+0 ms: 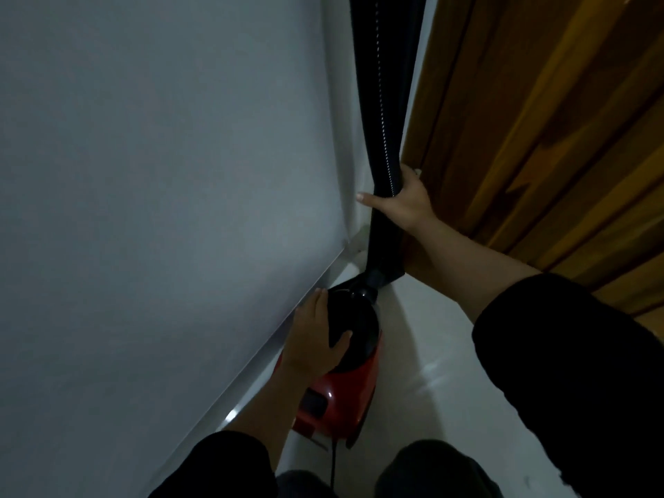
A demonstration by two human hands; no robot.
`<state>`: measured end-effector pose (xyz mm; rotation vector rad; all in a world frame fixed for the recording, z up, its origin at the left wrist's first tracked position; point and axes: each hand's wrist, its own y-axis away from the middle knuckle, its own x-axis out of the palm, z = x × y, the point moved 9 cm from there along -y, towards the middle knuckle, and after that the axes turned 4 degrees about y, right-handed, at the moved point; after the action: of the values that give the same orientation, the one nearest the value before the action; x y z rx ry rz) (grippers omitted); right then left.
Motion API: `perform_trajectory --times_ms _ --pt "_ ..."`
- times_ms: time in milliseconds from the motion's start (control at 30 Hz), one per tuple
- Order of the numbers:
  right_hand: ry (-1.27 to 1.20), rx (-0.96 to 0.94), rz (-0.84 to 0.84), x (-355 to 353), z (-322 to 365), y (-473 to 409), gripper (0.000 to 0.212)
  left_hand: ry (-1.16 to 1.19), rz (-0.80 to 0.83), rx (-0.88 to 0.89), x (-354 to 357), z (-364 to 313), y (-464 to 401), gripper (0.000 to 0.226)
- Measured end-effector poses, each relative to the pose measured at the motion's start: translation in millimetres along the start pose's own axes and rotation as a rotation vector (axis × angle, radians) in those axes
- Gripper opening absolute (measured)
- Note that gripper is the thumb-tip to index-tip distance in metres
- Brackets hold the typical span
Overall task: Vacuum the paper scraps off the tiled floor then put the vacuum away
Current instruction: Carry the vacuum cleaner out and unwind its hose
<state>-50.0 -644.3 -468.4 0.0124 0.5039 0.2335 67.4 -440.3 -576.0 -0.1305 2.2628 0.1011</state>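
Note:
A red and black canister vacuum [345,397] sits on the pale tiled floor [431,382], tucked against the base of a white wall in a corner. My left hand [316,336] rests on its black top with the fingers wrapped over it. The black ribbed hose [386,102] stands upright in the corner, running up out of view. My right hand [402,203] grips the hose about halfway up, thumb pointing left. No paper scraps are visible in this dim view.
A white wall [161,174] fills the left side. A wooden door or panel [539,120] stands on the right, close to the hose. The vacuum's black cord [332,465] trails toward my knees at the bottom edge.

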Motion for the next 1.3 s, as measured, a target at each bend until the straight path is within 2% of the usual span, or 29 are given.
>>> perform_trajectory --times_ms 67,233,367,667,867,1033,1300 --pt "-0.062 -0.009 -0.017 4 -5 -11 0.098 0.001 -0.039 0.056 8 5 -2 0.075" --pt "-0.177 -0.011 -0.042 6 -9 -26 0.085 0.03 -0.069 0.138 20 -1 -1 0.058" --pt "-0.172 0.029 -0.08 5 -9 -30 0.078 0.045 -0.109 0.181 20 1 1 0.056" --pt "-0.14 0.001 -0.105 5 -9 -29 0.07 0.053 -0.076 0.089 30 3 1 0.056" --pt "-0.048 -0.06 -0.164 1 -5 -25 0.052 0.119 -0.13 -0.028 32 5 3 0.055" --pt "0.009 -0.056 -0.248 -11 -7 -12 0.041 0.088 -0.111 0.005 28 2 14 0.055" --pt "0.002 0.013 -0.246 -31 49 48 0.042 0.063 -0.034 -0.064 -40 -38 66 0.054"
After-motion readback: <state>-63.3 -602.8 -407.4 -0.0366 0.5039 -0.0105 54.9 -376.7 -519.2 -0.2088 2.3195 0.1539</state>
